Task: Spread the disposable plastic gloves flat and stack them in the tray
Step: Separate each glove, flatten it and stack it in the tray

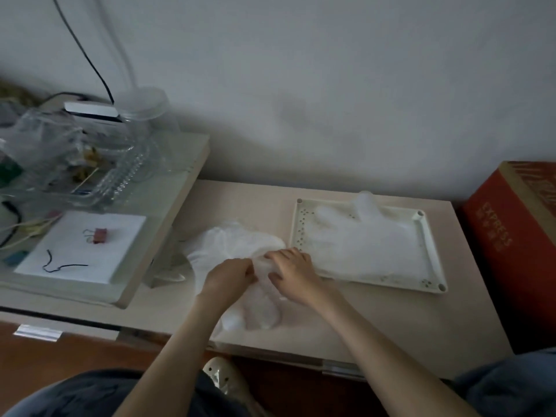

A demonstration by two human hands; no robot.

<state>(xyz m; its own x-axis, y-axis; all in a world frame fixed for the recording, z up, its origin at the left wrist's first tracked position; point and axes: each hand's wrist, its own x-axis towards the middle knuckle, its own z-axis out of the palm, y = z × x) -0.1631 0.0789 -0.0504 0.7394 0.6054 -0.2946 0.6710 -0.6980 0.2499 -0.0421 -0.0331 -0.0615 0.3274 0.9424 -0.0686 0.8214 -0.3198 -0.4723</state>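
- One pale desk (391, 320) carries the work; a red carton (505, 236) stands off its edge at 3 o'clock and a raised shelf (168, 212) of clutter sits at 9 o'clock
- One cream tray (434, 260) lies at 2 o'clock from the hands, with a flat glove (361, 245) spread in it, one finger poking over the far rim at 12 o'clock
- Some loose gloves (234, 245) lie in a crumpled white heap on the desk, just beside the tray at its 9 o'clock, running under both hands toward 6 o'clock
- Left grip (228, 276): fingers curled, pinching the film of the heap
- Right grip (293, 273): fingers bent onto the same film just beside the left, thumb tucked in; it looks like a pinch, though dim light blurs it
- Handling, as I judge it: the film is near weightless, limp, clingy and slippery, so layers may stick or drift; take one at the cuff edge with both grips, draw it apart gently to avoid tearing, then smooth it with flat fingers
- One small binder clip (97, 235) rests on a white pad (90, 260) at 9 o'clock
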